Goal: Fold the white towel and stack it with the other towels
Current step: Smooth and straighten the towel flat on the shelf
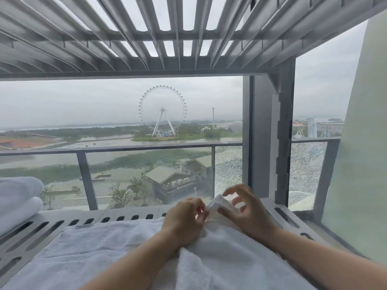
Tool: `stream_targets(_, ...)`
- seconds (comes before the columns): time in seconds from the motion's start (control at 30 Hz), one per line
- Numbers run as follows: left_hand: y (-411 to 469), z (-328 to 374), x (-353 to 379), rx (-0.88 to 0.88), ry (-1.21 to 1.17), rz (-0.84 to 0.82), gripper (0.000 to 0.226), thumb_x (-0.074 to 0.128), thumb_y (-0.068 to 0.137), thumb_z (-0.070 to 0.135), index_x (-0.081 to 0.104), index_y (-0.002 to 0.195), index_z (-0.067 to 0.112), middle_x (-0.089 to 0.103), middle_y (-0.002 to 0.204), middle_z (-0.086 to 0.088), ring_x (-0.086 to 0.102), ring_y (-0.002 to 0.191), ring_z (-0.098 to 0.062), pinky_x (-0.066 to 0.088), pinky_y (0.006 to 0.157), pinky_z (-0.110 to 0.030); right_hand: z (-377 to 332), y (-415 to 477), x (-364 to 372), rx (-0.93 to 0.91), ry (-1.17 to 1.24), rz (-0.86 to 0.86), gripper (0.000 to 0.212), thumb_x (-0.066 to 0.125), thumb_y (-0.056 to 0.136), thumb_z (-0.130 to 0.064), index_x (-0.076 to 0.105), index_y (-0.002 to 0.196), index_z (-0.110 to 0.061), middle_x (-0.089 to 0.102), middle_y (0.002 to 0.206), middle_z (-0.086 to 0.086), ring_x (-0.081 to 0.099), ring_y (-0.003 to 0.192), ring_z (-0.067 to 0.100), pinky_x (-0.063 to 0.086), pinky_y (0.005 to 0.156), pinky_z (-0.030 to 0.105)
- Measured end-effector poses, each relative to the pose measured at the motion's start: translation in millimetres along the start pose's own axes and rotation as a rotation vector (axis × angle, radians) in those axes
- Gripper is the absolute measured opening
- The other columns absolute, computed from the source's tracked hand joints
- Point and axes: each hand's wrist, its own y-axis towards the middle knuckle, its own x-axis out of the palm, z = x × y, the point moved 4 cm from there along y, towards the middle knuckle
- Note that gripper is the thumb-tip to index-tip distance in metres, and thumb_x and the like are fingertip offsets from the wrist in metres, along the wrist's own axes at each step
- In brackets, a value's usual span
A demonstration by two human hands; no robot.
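Between grips: far corner of white towel point(109, 250), lifted; left grip point(185, 217) and right grip point(248, 210) both pinch it, likely starting fold. Rest spread beneath wrists; towel stack point(17, 198) well left, awaiting it.

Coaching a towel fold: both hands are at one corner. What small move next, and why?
Probably draw the corner leftward over the white towel: the left hand and right hand hold it raised, while the rest lies spread flat.
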Motion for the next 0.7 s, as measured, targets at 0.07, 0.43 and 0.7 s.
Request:
stream_targets(0.07, -0.5, -2.3, 1.5, 0.000, -0.005, -0.006, 0.009, 0.055, 0.087, 0.037, 0.055, 0.082, 0.029, 0.055, 0.087, 0.014, 0.054, 0.080, -0.010, 0.043, 0.072, -0.026, 3.9, -0.5, 2.1, -0.025, 0.000, -0.049, 0.019, 0.078, 0.070, -0.034, 0.062, 0.078, -0.040, 0.052, 0.103, -0.008, 0.055, 0.082, -0.004, 0.042, 0.058, 0.009)
stream_targets(0.43, -2.9, 3.9, 0.9, 0.056, -0.078, 0.018, 0.018, 0.049, 0.093, 0.032, 0.061, 0.089, 0.020, 0.069, 0.087, -0.001, 0.060, 0.080, -0.019, 0.043, 0.068, -0.028, 2.5, 1.6, 6.8, -0.024, 0.015, -0.098, 0.012, 0.069, 0.079, -0.033, 0.060, 0.074, -0.027, 0.058, 0.090, -0.003, 0.056, 0.086, 0.009, 0.045, 0.073, 0.017)
stream_targets(0.7, -6.6, 9.1, -0.9, 0.093, 0.096, 0.107, 0.019, 0.042, 0.094, 0.035, 0.057, 0.094, 0.023, 0.069, 0.092, -0.003, 0.061, 0.086, -0.027, 0.038, 0.067, -0.031, 9.7, 0.7, 3.4, 0.193, 0.116, -0.073, 0.021, 0.068, 0.080, -0.037, 0.059, 0.073, -0.019, 0.060, 0.060, 0.002, 0.050, 0.051, 0.008, 0.041, 0.052, 0.023)
